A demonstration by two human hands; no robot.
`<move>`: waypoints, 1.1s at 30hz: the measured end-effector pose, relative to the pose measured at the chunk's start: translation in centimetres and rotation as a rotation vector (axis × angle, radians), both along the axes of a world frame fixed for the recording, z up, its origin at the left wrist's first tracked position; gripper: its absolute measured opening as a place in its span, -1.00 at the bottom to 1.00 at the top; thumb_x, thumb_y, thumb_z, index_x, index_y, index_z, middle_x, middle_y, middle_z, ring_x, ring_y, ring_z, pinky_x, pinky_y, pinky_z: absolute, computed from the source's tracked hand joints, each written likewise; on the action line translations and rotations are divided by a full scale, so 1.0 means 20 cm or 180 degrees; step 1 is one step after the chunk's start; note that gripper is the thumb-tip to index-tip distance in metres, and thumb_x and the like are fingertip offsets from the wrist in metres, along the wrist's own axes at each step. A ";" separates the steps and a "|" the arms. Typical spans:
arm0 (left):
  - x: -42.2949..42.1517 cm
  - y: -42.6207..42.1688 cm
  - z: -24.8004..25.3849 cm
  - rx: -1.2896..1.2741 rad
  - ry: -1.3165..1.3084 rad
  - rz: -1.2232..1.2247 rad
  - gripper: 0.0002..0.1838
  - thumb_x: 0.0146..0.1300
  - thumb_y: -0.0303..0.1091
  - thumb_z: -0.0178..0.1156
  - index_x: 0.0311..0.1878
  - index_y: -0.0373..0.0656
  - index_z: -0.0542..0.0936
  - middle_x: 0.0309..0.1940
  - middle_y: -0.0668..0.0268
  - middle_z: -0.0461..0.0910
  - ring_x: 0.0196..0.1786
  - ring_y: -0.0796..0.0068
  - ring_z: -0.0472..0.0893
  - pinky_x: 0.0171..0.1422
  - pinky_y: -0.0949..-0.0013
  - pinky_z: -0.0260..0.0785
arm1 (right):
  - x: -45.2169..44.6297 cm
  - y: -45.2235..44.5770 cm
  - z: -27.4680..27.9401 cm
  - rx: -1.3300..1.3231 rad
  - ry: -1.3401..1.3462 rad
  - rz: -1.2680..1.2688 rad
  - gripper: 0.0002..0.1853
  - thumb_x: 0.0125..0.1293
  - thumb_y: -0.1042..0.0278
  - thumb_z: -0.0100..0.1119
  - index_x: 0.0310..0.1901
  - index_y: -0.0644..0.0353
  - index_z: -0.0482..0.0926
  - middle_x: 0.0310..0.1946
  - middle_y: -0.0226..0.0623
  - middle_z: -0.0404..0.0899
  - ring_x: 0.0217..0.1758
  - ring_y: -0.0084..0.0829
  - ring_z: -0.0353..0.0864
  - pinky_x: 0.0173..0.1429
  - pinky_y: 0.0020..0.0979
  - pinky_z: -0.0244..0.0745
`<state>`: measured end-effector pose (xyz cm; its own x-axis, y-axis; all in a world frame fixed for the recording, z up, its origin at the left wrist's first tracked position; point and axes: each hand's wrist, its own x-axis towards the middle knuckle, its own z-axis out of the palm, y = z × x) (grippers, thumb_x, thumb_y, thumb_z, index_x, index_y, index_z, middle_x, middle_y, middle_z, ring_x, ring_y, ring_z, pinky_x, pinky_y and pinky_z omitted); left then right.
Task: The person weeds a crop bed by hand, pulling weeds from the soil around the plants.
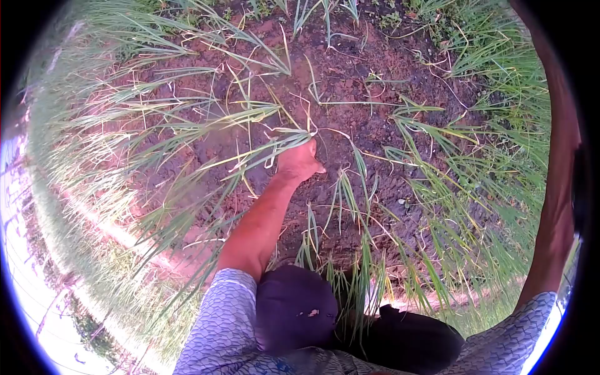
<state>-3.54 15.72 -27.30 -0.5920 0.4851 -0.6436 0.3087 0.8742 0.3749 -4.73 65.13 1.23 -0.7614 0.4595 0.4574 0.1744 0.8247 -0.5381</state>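
Note:
My left hand reaches down to the soil at the base of a green onion-like plant. Its fingers look curled downward, and the thumb sticks out to the right. Long leaves of that plant fan out to the left beside the hand, and its pale base shows just above the knuckles. Whatever the fingers hold is hidden under the hand. My right arm stretches up along the right edge of the view, and its hand lies outside the picture.
Reddish-brown, damp soil makes up the bed. Rows of similar long-leaved plants stand around, with thick grassy growth at the left. My dark-clad knees are at the bottom, with leaves between them.

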 end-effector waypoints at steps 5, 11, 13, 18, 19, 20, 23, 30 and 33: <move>0.01 -0.02 0.01 0.0069 0.0005 -0.0035 -0.49 -0.28 -0.11 0.63 -0.33 -0.13 0.56 -0.31 0.16 0.69 -0.16 0.12 0.68 -0.04 0.14 0.48 | 0.87 -0.45 -0.13 -0.2638 -0.0414 -0.0581 -0.55 0.41 0.16 0.21 0.20 0.26 0.50 0.00 -0.31 0.63 0.01 -0.50 0.61 0.18 -0.45 0.51; 0.06 -0.06 0.02 0.0212 -0.0010 -0.0057 -0.50 -0.17 -0.14 0.59 -0.22 -0.14 0.57 -0.21 0.09 0.67 -0.05 0.04 0.67 0.05 0.07 0.49 | 1.86 -1.32 -0.17 -0.2960 -0.1274 -0.0989 -0.73 0.36 0.27 0.29 -0.02 0.25 0.58 -0.29 -0.41 0.62 -0.31 -0.57 0.62 -0.26 -0.50 0.58; 0.12 -0.08 -0.03 0.0537 0.0355 0.0063 -0.52 -0.11 -0.19 0.55 -0.17 -0.16 0.54 -0.16 0.08 0.62 -0.06 0.05 0.66 0.04 0.08 0.48 | 2.10 -1.53 -0.13 -0.3086 -0.1650 -0.1123 -0.78 0.34 0.34 0.30 -0.08 0.28 0.59 -0.36 -0.40 0.60 -0.36 -0.56 0.61 -0.30 -0.51 0.58; 0.12 -0.23 -0.14 0.2040 0.0670 0.1253 -0.61 0.14 -0.45 0.36 0.02 -0.26 0.50 -0.16 0.12 0.61 -0.14 0.33 0.63 -0.01 0.27 0.49 | 2.47 -1.93 -0.16 -0.3310 -0.1600 -0.1593 -0.76 0.31 0.29 0.29 -0.11 0.27 0.59 -0.36 -0.36 0.60 -0.39 -0.54 0.59 -0.31 -0.49 0.55; 0.08 -0.23 -0.23 0.2564 0.0021 0.1893 -0.68 0.20 -0.44 0.26 0.02 -0.25 0.50 -0.11 0.19 0.54 -0.08 0.38 0.55 -0.02 0.31 0.45 | 2.51 -1.98 -0.17 -0.3392 -0.1445 -0.1669 -0.72 0.31 0.26 0.30 -0.09 0.29 0.58 -0.35 -0.34 0.60 -0.38 -0.53 0.60 -0.30 -0.47 0.55; 0.04 -0.23 -0.32 0.3091 -0.0576 0.2588 -0.73 0.26 -0.43 0.16 0.02 -0.23 0.49 -0.06 0.25 0.47 -0.03 0.42 0.46 -0.02 0.36 0.41 | 2.54 -2.02 -0.19 -0.3545 -0.1275 -0.1743 -0.71 0.30 0.29 0.31 -0.07 0.31 0.58 -0.33 -0.32 0.61 -0.36 -0.51 0.62 -0.29 -0.47 0.58; 0.03 -0.23 -0.33 0.2889 0.0578 0.1886 -0.63 0.25 -0.52 0.13 0.14 -0.28 0.47 -0.01 0.08 0.51 0.00 0.18 0.54 0.11 0.26 0.43 | 2.56 -2.11 -0.22 -0.3806 -0.1045 -0.1951 -0.69 0.29 0.31 0.33 -0.04 0.34 0.57 -0.28 -0.28 0.62 -0.33 -0.48 0.64 -0.27 -0.45 0.61; -0.04 -0.18 0.02 0.1031 0.1501 0.0206 -0.49 0.13 -0.53 0.19 0.20 -0.36 0.41 0.12 -0.19 0.42 0.12 -0.21 0.53 0.23 0.02 0.43 | 2.68 -2.20 -0.24 -0.4037 -0.0723 -0.2101 -0.65 0.27 0.28 0.37 -0.03 0.32 0.56 -0.30 -0.27 0.65 -0.33 -0.46 0.64 -0.25 -0.43 0.58; -0.13 -0.17 0.00 0.0549 0.1577 -0.0208 -0.48 0.08 -0.52 0.22 0.17 -0.29 0.42 0.09 -0.25 0.43 0.07 -0.30 0.55 0.18 -0.08 0.46 | 2.73 -2.22 -0.27 -0.4153 -0.0603 -0.2188 -0.62 0.26 0.23 0.38 -0.03 0.31 0.56 -0.29 -0.27 0.65 -0.33 -0.46 0.64 -0.24 -0.42 0.57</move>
